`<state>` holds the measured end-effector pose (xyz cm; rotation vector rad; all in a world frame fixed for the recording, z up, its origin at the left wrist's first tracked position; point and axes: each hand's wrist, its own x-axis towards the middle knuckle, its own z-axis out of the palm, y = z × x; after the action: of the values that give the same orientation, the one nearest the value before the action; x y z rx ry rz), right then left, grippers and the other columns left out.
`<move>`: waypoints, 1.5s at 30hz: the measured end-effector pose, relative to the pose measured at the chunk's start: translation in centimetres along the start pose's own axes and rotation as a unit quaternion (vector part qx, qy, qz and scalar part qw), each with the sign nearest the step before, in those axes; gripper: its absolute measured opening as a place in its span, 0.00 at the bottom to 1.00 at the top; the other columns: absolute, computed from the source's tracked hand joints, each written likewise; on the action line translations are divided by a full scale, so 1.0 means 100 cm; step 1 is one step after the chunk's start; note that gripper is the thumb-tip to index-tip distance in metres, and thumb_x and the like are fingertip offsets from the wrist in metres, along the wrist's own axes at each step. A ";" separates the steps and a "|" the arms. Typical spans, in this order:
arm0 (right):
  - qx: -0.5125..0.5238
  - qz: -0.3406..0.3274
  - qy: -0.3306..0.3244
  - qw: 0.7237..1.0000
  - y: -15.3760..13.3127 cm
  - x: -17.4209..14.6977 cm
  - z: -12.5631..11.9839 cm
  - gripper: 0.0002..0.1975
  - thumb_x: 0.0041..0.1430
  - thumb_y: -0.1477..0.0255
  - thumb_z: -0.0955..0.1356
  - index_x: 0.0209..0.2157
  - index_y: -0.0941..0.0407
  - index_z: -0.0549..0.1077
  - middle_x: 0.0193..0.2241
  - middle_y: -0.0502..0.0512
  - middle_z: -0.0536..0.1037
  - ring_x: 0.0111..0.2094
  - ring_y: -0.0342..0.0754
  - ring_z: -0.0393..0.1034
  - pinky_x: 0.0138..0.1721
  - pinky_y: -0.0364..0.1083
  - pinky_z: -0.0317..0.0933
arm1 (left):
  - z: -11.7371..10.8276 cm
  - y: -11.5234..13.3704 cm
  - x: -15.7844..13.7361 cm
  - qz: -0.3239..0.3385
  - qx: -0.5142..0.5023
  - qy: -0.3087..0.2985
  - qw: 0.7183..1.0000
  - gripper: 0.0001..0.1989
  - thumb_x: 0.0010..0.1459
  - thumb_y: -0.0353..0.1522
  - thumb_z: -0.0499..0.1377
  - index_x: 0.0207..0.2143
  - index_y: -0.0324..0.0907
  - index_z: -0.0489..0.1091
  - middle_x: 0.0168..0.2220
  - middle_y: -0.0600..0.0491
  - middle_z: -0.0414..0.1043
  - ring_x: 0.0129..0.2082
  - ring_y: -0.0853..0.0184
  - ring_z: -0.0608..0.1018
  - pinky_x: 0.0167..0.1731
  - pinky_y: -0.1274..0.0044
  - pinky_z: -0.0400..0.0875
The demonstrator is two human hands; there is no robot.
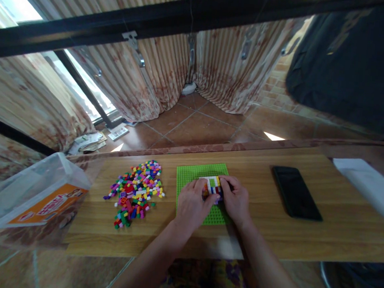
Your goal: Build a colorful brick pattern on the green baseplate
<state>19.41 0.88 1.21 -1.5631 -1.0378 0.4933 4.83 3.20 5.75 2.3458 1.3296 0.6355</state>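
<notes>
A small block of joined toy bricks (213, 183), white, yellow, green, red and blue on its visible side, sits over the green studded baseplate (185, 174). My left hand (192, 204) grips it from the left, thumb along the near side. From the right, my right hand (236, 199) closes its fingers on the other end. My fingers hide part of the block, and I cannot tell whether it is fixed to the baseplate. A loose pile of many-coloured toy bricks (136, 190) lies left of the baseplate.
A black phone (295, 193) lies right of the baseplate on the wooden board (256, 166), with white paper (363, 182) beyond it. At the left stands a clear plastic tub (37, 194) with an orange label. A dark rail (161, 21) crosses ahead, before striped curtains (164, 67).
</notes>
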 end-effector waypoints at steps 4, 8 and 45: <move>-0.007 -0.001 0.008 1.000 -0.001 0.000 0.001 0.14 0.61 0.64 0.63 0.34 0.57 0.77 0.34 0.56 0.78 0.37 0.48 0.72 0.42 0.47 0.64 | -0.003 -0.006 -0.005 0.041 -0.008 -0.002 0.999 0.14 0.65 0.32 0.52 0.52 0.41 0.65 0.45 0.48 0.71 0.45 0.62 0.72 0.48 0.68 0.68; -0.006 -0.002 0.005 1.000 -0.001 0.000 0.000 0.14 0.61 0.64 0.63 0.35 0.57 0.77 0.35 0.56 0.78 0.37 0.48 0.72 0.42 0.47 0.64 | -0.005 -0.003 -0.009 0.059 0.030 -0.021 0.998 0.18 0.65 0.30 0.49 0.56 0.41 0.64 0.52 0.45 0.66 0.50 0.60 0.69 0.52 0.65 0.66; -0.103 -0.009 -0.032 0.994 -0.003 0.003 0.004 0.27 0.60 0.51 0.60 0.37 0.60 0.77 0.35 0.61 0.79 0.36 0.51 0.72 0.42 0.48 0.63 | 0.004 -0.005 -0.012 0.051 0.016 -0.003 0.999 0.17 0.63 0.32 0.53 0.54 0.41 0.64 0.50 0.49 0.70 0.48 0.61 0.70 0.50 0.67 0.64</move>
<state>19.15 1.35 1.46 -1.7258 -1.1821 0.4377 4.17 2.37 4.97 2.4536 1.2320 0.6406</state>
